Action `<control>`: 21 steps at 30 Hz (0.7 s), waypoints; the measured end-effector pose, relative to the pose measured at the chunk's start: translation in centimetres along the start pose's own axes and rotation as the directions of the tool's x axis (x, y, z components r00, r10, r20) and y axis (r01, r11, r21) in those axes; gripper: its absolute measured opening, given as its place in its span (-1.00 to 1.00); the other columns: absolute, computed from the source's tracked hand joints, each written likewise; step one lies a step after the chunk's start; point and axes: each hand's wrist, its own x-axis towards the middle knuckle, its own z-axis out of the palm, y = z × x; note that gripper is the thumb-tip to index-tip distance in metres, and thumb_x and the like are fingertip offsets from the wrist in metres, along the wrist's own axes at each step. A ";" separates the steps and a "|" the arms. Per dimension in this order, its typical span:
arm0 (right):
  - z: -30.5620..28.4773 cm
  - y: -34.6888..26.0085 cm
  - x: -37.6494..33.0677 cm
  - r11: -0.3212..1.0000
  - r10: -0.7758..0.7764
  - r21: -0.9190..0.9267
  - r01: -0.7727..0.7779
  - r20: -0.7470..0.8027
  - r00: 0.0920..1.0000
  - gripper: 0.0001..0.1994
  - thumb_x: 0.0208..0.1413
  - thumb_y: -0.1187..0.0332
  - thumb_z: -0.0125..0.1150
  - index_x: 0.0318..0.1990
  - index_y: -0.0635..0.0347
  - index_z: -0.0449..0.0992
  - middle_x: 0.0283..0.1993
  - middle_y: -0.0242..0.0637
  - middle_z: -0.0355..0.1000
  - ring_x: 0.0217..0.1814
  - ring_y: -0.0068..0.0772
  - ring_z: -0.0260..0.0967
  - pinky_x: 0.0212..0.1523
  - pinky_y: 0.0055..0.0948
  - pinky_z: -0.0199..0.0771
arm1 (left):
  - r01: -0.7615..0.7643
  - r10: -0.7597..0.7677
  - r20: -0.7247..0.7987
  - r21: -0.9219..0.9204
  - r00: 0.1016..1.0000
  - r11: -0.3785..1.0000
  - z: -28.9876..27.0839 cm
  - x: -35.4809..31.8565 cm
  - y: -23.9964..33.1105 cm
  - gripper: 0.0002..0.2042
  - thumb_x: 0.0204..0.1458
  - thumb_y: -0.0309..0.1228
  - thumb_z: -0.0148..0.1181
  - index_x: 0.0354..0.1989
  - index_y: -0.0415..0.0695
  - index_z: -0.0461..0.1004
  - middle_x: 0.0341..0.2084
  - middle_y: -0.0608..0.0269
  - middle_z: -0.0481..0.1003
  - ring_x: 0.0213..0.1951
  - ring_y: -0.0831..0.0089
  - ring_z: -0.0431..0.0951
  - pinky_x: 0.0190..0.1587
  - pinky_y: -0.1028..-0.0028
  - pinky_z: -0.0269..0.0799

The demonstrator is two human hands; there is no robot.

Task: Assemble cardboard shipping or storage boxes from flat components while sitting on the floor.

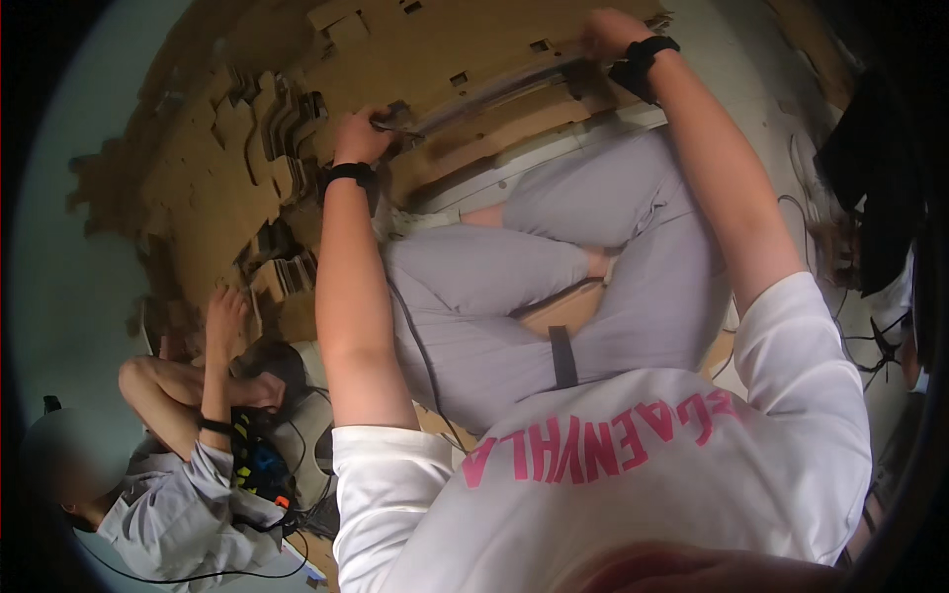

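My left hand (364, 136) is closed at the near-left end of a long, thin greyish strip (494, 96); its fingers pinch there beside something small and dark. The strip slants up to the right over brown cardboard, and I cannot make out its material. At its far right end is my right hand (615, 36), with the fingers smeared by motion, so its grip does not show. Under and behind the strip lies a large flat cardboard sheet (494, 40) with small cut-out slots. A narrower cardboard piece (494, 138) sits on the side nearer my legs.
Stacks of wavy-cut cardboard pieces (287, 128) stand left of my left hand. Another person (188, 504) sits at the lower left, one hand near more cardboard. My crossed legs (494, 267) fill the middle. Cables and a dark object (870, 188) are at the right.
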 end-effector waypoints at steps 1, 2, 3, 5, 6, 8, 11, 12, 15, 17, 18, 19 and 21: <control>-0.4 0.0 -0.1 0.985 -0.162 0.072 0.157 0.075 0.984 -0.62 -0.25 0.20 0.56 -0.20 0.08 0.71 -0.17 -0.05 0.63 -0.03 -0.04 0.59 0.02 -0.15 0.55 | -0.031 0.033 0.025 -0.068 0.999 0.997 0.2 0.1 -0.1 -0.47 -0.15 -0.40 0.44 0.11 -0.05 0.53 0.05 -0.14 0.46 0.12 -0.03 0.47 0.17 0.18 0.45; -0.4 0.0 -0.2 0.984 -0.165 0.074 0.159 0.085 0.983 -0.62 -0.25 0.20 0.56 -0.20 0.08 0.71 -0.17 -0.05 0.63 -0.03 -0.04 0.59 0.02 -0.15 0.55 | -0.044 0.056 0.096 -0.124 0.994 0.991 0.3 0.2 -0.1 -0.42 -0.17 -0.42 0.46 0.14 -0.05 0.51 0.06 -0.12 0.44 0.12 -0.02 0.48 0.17 0.20 0.46; -0.6 0.4 -0.3 0.990 -0.142 0.013 0.141 0.079 0.987 -0.57 -0.25 0.25 0.54 -0.13 0.12 0.66 -0.15 -0.10 0.62 -0.04 -0.04 0.58 -0.03 -0.16 0.56 | -0.059 0.067 0.057 -0.140 0.996 0.988 0.3 0.3 -0.2 -0.42 -0.17 -0.42 0.46 0.14 -0.05 0.51 0.06 -0.12 0.44 0.12 -0.02 0.48 0.17 0.20 0.46; -0.8 1.7 -0.2 0.984 -0.156 -0.061 0.167 0.153 0.976 -0.48 -0.24 0.18 0.56 -0.03 0.09 0.66 -0.05 -0.07 0.62 0.04 -0.05 0.56 0.06 -0.19 0.53 | -0.134 0.156 0.083 -0.222 0.984 0.966 0.1 0.5 0.1 -0.33 -0.20 -0.47 0.48 0.21 -0.04 0.45 0.10 -0.11 0.41 0.11 -0.02 0.50 0.19 0.23 0.45; -0.6 2.6 0.0 0.984 -0.154 -0.061 0.166 0.166 0.974 -0.48 -0.24 0.18 0.56 -0.03 0.09 0.66 -0.05 -0.07 0.62 0.04 -0.05 0.56 0.06 -0.19 0.53 | -0.167 0.189 0.071 -0.240 0.979 0.956 -0.1 0.6 0.3 -0.33 -0.20 -0.47 0.48 0.21 -0.04 0.45 0.10 -0.11 0.41 0.11 -0.02 0.50 0.19 0.23 0.45; -0.7 4.8 1.0 0.996 -0.082 0.059 0.067 0.300 0.950 -0.41 -0.18 0.18 0.54 0.09 0.12 0.60 0.03 -0.10 0.60 0.08 -0.10 0.55 0.08 -0.23 0.51 | -0.107 0.117 0.075 -0.126 0.990 0.986 -0.8 0.5 1.1 -0.26 -0.19 -0.52 0.47 0.29 -0.02 0.37 0.16 -0.07 0.37 0.10 0.01 0.53 0.16 0.26 0.49; -0.1 7.6 2.7 0.999 -0.038 0.024 0.036 0.072 0.997 -0.42 -0.06 0.07 0.48 0.11 0.15 0.58 -0.02 -0.10 0.62 -0.05 -0.20 0.57 -0.05 -0.27 0.55 | -0.025 0.118 0.156 -0.500 0.981 0.866 -1.4 -0.4 3.0 -0.21 -0.16 -0.51 0.50 0.34 -0.09 0.29 0.22 -0.03 0.29 0.08 0.19 0.54 0.08 0.32 0.55; -0.3 8.4 3.1 0.991 0.071 0.112 -0.072 0.012 0.997 -0.42 -0.06 0.06 0.48 0.11 0.15 0.58 -0.02 -0.10 0.62 -0.06 -0.20 0.57 -0.05 -0.27 0.55 | 0.020 0.136 0.191 -0.645 0.972 0.764 -1.4 -0.9 3.7 -0.23 -0.11 -0.52 0.50 0.35 -0.14 0.28 0.22 -0.03 0.27 0.08 0.27 0.52 0.05 0.32 0.56; -0.7 8.9 3.6 0.981 0.080 0.190 -0.048 -0.161 0.984 -0.42 -0.05 0.05 0.48 0.11 0.16 0.58 -0.03 -0.11 0.62 -0.07 -0.21 0.57 -0.06 -0.27 0.55 | 0.098 0.074 0.279 -0.555 0.957 0.826 -0.1 -2.1 6.0 -0.23 -0.06 -0.42 0.52 0.33 -0.30 0.24 0.10 -0.06 0.37 0.02 0.32 0.55 -0.02 0.38 0.55; -1.4 8.2 3.4 0.972 0.033 0.232 0.026 -0.245 0.969 -0.42 -0.05 0.04 0.47 0.10 0.16 0.58 -0.04 -0.12 0.62 -0.08 -0.22 0.57 -0.07 -0.27 0.55 | 0.065 0.077 0.318 -0.414 0.945 0.908 0.9 -2.2 6.9 -0.26 0.00 -0.30 0.49 0.30 -0.34 0.26 -0.02 -0.07 0.44 -0.01 0.30 0.57 -0.04 0.38 0.54; -1.7 7.5 3.1 0.965 0.003 0.251 0.072 -0.286 0.958 -0.42 -0.04 0.04 0.47 0.10 0.16 0.58 -0.05 -0.12 0.62 -0.08 -0.22 0.57 -0.07 -0.27 0.55 | 0.061 0.032 0.367 -0.238 0.930 0.969 1.4 -2.0 7.2 -0.27 0.05 -0.19 0.46 0.28 -0.38 0.28 -0.14 -0.08 0.50 -0.03 0.29 0.59 -0.06 0.38 0.53; -2.3 6.9 2.8 0.956 -0.025 0.270 0.118 -0.323 0.946 -0.43 -0.04 0.03 0.47 0.10 0.16 0.59 -0.05 -0.13 0.62 -0.09 -0.22 0.56 -0.08 -0.27 0.55 | 0.061 0.036 0.369 -0.247 0.929 0.967 2.0 -1.9 7.3 -0.27 0.05 -0.19 0.46 0.28 -0.38 0.28 -0.14 -0.08 0.50 -0.03 0.29 0.59 -0.06 0.38 0.53; -3.4 5.5 2.2 0.929 -0.089 0.301 0.214 -0.381 0.920 -0.43 -0.04 0.03 0.47 0.09 0.17 0.59 -0.06 -0.13 0.62 -0.10 -0.23 0.56 -0.09 -0.27 0.56 | 0.119 -0.081 0.452 -0.056 0.888 0.991 2.9 -1.3 7.2 -0.30 0.18 0.07 0.24 0.22 -0.36 0.36 -0.30 -0.10 0.57 -0.04 0.20 0.60 -0.01 0.33 0.49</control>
